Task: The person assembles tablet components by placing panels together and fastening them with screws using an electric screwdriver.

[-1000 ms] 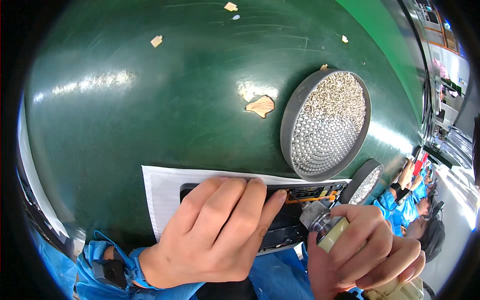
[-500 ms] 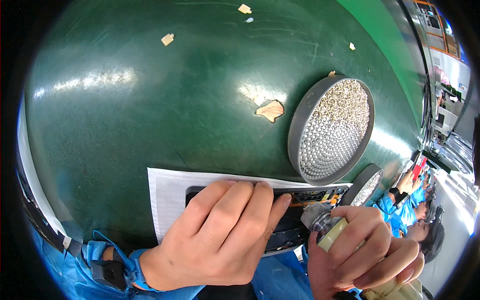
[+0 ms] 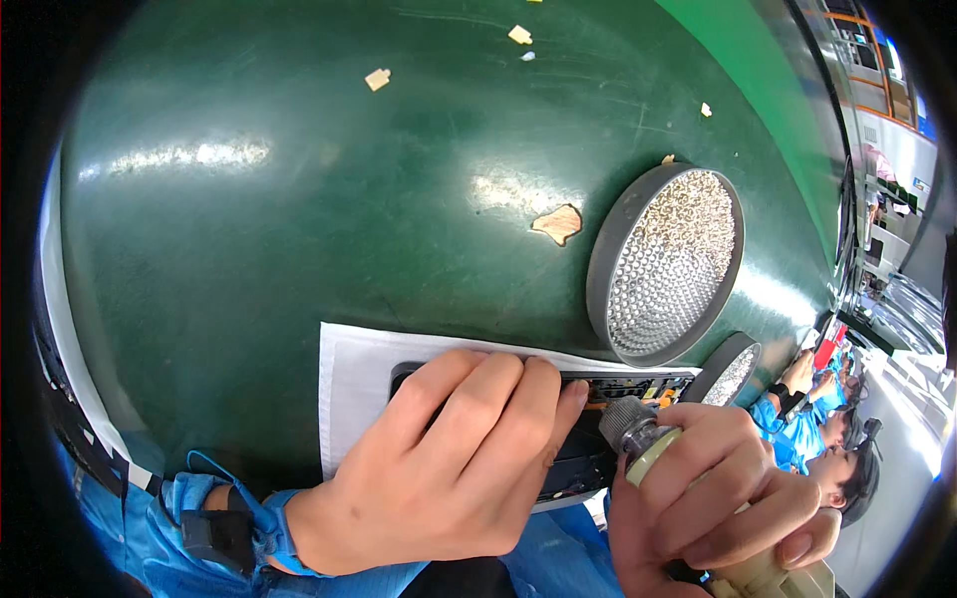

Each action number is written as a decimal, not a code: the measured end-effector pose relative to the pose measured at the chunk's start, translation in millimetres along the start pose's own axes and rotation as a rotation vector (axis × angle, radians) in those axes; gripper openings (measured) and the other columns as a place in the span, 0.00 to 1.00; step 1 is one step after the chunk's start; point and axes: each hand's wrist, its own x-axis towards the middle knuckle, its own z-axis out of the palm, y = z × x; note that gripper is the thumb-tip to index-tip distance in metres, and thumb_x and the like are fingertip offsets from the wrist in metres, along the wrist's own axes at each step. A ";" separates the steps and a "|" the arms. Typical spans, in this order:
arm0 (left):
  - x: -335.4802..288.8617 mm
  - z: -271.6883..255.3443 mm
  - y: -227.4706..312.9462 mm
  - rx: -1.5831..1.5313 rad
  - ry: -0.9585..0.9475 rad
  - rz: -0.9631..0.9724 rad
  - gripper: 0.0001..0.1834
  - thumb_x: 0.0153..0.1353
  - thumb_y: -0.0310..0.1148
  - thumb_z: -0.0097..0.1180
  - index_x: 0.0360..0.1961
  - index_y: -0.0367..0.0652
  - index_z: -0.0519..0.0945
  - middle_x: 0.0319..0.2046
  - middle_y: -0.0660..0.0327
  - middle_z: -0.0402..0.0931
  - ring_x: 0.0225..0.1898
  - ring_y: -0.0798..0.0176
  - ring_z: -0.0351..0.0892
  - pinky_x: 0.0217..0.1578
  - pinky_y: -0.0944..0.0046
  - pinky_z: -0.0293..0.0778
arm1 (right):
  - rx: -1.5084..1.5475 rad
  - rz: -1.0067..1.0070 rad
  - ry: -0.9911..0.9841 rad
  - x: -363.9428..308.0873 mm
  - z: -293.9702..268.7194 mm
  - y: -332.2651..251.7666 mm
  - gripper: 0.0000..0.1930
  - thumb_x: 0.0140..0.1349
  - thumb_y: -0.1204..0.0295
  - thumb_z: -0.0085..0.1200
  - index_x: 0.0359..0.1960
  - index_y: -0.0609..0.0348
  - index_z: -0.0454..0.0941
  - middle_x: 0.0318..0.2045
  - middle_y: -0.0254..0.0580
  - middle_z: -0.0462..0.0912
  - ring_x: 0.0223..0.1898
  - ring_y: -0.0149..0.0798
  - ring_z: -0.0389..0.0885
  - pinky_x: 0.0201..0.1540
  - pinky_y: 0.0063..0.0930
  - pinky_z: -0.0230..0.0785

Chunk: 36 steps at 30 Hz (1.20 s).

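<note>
My left hand (image 3: pixel 439 468) lies over a black opened phone-like device (image 3: pixel 578 463), its fingers pressed together on the upper side and hiding much of it. Bare circuitry shows along the device's far edge on the right. Under it is a white cloth (image 3: pixel 351 364). In my right hand (image 3: pixel 723 483) is an electric screwdriver (image 3: pixel 626 423), with a knurled grey nose, a clear collar and a pale yellow-green body. That nose hangs over the right part of the device; its tip is too hidden to tell whether it touches.
Beyond my right hand a round grey dish (image 3: pixel 608 264) with a dimpled floor holds many tiny screws. Nearer stands a smaller dish (image 3: pixel 723 357) of small silvery parts. A torn brown scrap (image 3: pixel 558 225) and small beige bits (image 3: pixel 378 79) lie on the green table. People in blue sit at right.
The whole view has shifted slightly, so cloth and left hand appear a little farther right. Both hands keep their holds on the device and the screwdriver.
</note>
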 end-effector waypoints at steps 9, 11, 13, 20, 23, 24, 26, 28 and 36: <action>1.3 -7.7 -0.2 0.022 -0.069 0.038 0.22 0.45 0.31 0.67 0.45 0.41 0.92 0.49 0.54 0.77 0.50 0.50 0.75 0.46 0.54 0.78 | -0.149 -0.306 0.102 16.5 -8.2 -12.8 0.31 0.73 0.49 0.60 0.60 0.59 0.61 0.36 0.31 0.68 0.28 0.28 0.70 0.28 0.26 0.67; 3.9 -9.2 0.2 0.017 -0.096 0.050 0.24 0.44 0.31 0.66 0.46 0.41 0.92 0.49 0.53 0.77 0.50 0.49 0.75 0.47 0.54 0.78 | -0.130 -0.243 0.100 18.8 -18.9 -10.8 0.31 0.71 0.51 0.63 0.58 0.61 0.62 0.37 0.31 0.68 0.26 0.27 0.70 0.30 0.24 0.67; 2.9 -7.8 -1.5 0.024 -0.127 0.051 0.27 0.42 0.32 0.63 0.48 0.42 0.91 0.48 0.53 0.77 0.49 0.50 0.75 0.47 0.53 0.78 | -0.101 -0.180 0.100 18.0 -24.4 -3.8 0.32 0.68 0.52 0.66 0.56 0.63 0.63 0.37 0.30 0.68 0.25 0.25 0.69 0.31 0.23 0.66; 3.9 5.0 4.4 0.042 -0.124 0.044 0.17 0.55 0.32 0.64 0.46 0.39 0.90 0.48 0.53 0.80 0.51 0.53 0.78 0.50 0.54 0.78 | -0.273 -0.230 0.187 8.4 -41.9 7.0 0.32 0.69 0.50 0.64 0.56 0.62 0.62 0.38 0.31 0.68 0.24 0.23 0.68 0.27 0.20 0.64; 5.2 3.2 5.5 0.050 -0.135 0.038 0.23 0.48 0.31 0.67 0.49 0.44 0.91 0.47 0.54 0.78 0.49 0.51 0.75 0.47 0.54 0.77 | -0.252 -0.265 0.191 13.6 -38.8 12.5 0.32 0.70 0.50 0.63 0.56 0.63 0.62 0.38 0.31 0.67 0.24 0.23 0.68 0.26 0.19 0.63; 5.6 -3.3 1.6 0.046 -0.143 0.042 0.23 0.48 0.31 0.67 0.49 0.44 0.91 0.47 0.54 0.78 0.49 0.51 0.75 0.47 0.54 0.77 | -0.260 -0.263 0.199 16.4 -33.3 12.6 0.32 0.70 0.50 0.63 0.56 0.63 0.62 0.38 0.31 0.67 0.24 0.23 0.68 0.26 0.19 0.63; 4.9 -10.6 -3.4 0.045 -0.149 0.043 0.23 0.48 0.31 0.67 0.49 0.44 0.91 0.47 0.54 0.78 0.49 0.52 0.75 0.47 0.54 0.77 | -0.316 -0.275 0.215 19.4 -26.4 13.5 0.31 0.71 0.51 0.63 0.56 0.63 0.62 0.38 0.31 0.67 0.24 0.23 0.68 0.26 0.19 0.63; 3.4 -12.1 -4.7 0.045 -0.144 0.037 0.23 0.49 0.31 0.67 0.49 0.44 0.91 0.47 0.54 0.78 0.48 0.52 0.75 0.47 0.54 0.77 | -0.362 -0.288 0.221 20.0 -24.3 14.7 0.30 0.71 0.51 0.62 0.56 0.63 0.62 0.38 0.32 0.67 0.25 0.23 0.68 0.25 0.19 0.63; 1.9 -14.3 -9.1 0.046 -0.144 0.034 0.23 0.49 0.31 0.67 0.50 0.44 0.91 0.47 0.55 0.78 0.48 0.52 0.75 0.47 0.54 0.77 | -0.264 -0.271 0.200 24.7 -20.6 18.3 0.30 0.71 0.52 0.63 0.57 0.63 0.63 0.37 0.32 0.67 0.25 0.22 0.68 0.25 0.20 0.63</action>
